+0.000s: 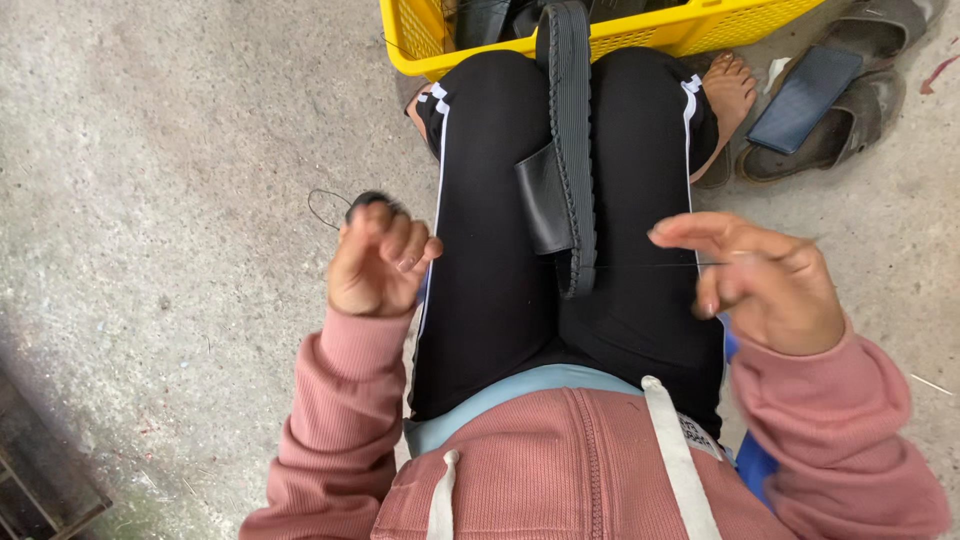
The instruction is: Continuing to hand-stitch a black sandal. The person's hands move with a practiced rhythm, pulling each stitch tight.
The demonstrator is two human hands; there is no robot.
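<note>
Black sandal (570,150) between knees, yellow crate (640,35) beyond, phone (805,97) aside.

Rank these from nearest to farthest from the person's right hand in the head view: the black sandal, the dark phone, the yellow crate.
From the right hand:
1. Black sandal, on the lap, just beside it.
2. Dark phone, on a sandal on the floor beyond.
3. Yellow crate, past the knees.

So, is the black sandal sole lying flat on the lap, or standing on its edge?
On its edge: the black sandal sole stands between the knees, ribbed side up, strap hanging left.
</note>
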